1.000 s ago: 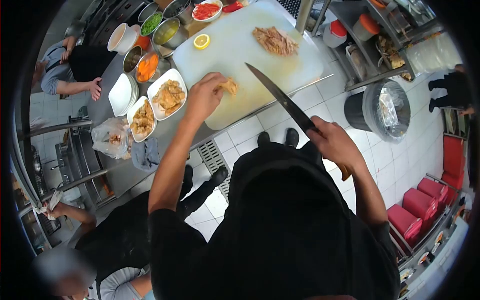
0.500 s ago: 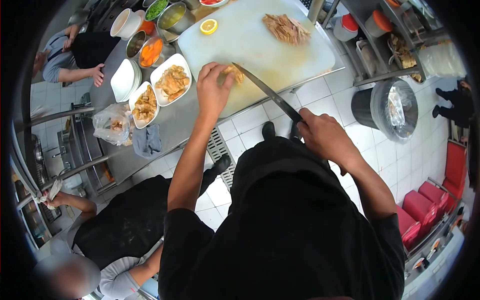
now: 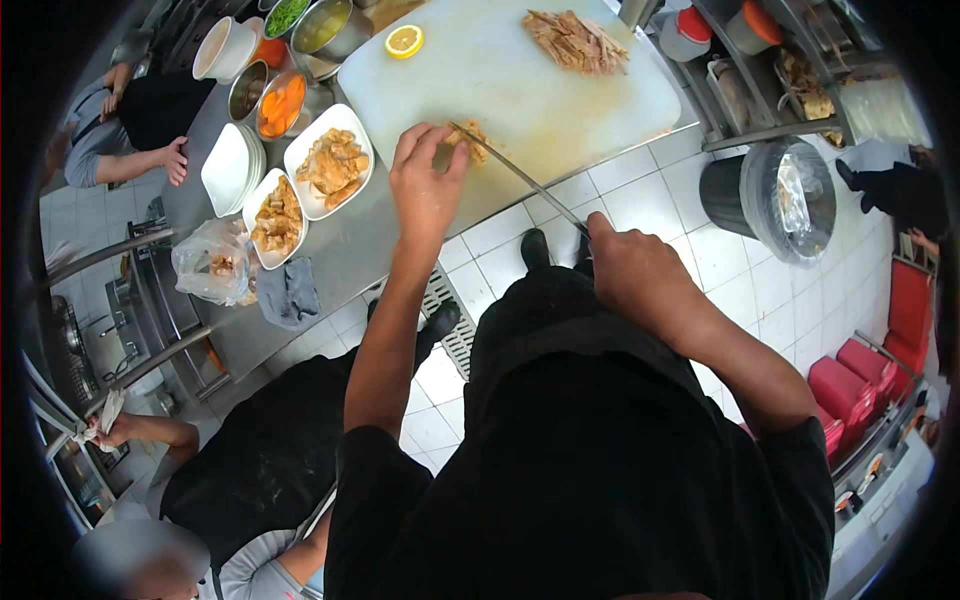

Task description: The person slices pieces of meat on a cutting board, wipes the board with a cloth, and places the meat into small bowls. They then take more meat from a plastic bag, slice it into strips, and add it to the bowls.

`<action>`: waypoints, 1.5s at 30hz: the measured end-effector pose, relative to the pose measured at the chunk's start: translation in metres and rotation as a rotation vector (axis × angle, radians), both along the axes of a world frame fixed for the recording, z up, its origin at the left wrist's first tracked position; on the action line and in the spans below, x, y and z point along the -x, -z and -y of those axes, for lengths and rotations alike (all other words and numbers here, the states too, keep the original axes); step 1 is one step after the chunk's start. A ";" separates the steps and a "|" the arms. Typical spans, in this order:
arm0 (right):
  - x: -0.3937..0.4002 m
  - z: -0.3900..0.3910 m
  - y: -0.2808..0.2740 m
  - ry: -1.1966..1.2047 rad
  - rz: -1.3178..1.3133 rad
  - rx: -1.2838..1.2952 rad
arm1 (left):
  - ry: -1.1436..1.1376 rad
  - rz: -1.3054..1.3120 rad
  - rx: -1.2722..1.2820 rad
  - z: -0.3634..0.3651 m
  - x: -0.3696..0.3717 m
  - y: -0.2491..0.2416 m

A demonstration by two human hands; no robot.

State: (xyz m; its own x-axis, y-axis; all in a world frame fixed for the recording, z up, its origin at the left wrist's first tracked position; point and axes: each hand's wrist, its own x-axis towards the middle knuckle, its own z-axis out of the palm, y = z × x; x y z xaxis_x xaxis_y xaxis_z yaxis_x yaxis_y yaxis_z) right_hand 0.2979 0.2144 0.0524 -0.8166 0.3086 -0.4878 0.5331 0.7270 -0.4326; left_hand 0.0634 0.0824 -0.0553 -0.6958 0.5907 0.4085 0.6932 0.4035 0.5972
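My right hand (image 3: 640, 270) is wrapped round the handle of a long kitchen knife (image 3: 530, 182). The blade reaches up and left, its tip over a golden-brown piece of cooked chicken (image 3: 473, 145) on the white cutting board (image 3: 500, 85). Curled fingers of my left hand (image 3: 428, 185) hold the chicken at its left side, close to the blade tip; the fingertips are partly hidden. Farther back on the board lie half a lemon (image 3: 404, 42) and a heap of sliced meat (image 3: 575, 43).
Left of the board stand two white dishes of chicken (image 3: 333, 162), a stack of white plates (image 3: 232, 170), a bowl of orange slices (image 3: 281, 106) and a grey cloth (image 3: 288, 292). A lined bin (image 3: 800, 210) stands right. One co-worker (image 3: 250, 450) is close on my left, another (image 3: 125, 130) across the counter.
The knife has turned so its blade shows nearly edge-on, and its tip now lies across the chicken. My right hand has rotated with it. The whole view has shifted slightly.
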 end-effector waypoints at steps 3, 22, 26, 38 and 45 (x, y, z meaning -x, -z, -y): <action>0.007 0.004 -0.003 -0.002 0.085 0.008 | -0.015 0.014 -0.002 -0.001 -0.004 -0.003; 0.042 -0.004 0.023 0.007 -0.119 0.065 | 0.032 0.194 -0.135 0.017 -0.001 0.002; 0.028 0.011 -0.002 0.014 -0.053 0.033 | 0.033 0.198 -0.172 0.013 0.003 0.006; 0.023 0.012 0.001 0.020 -0.069 0.030 | 0.068 0.124 -0.163 0.013 0.010 0.013; 0.034 0.016 0.005 0.030 -0.014 0.031 | 0.079 0.096 -0.163 0.015 0.014 0.018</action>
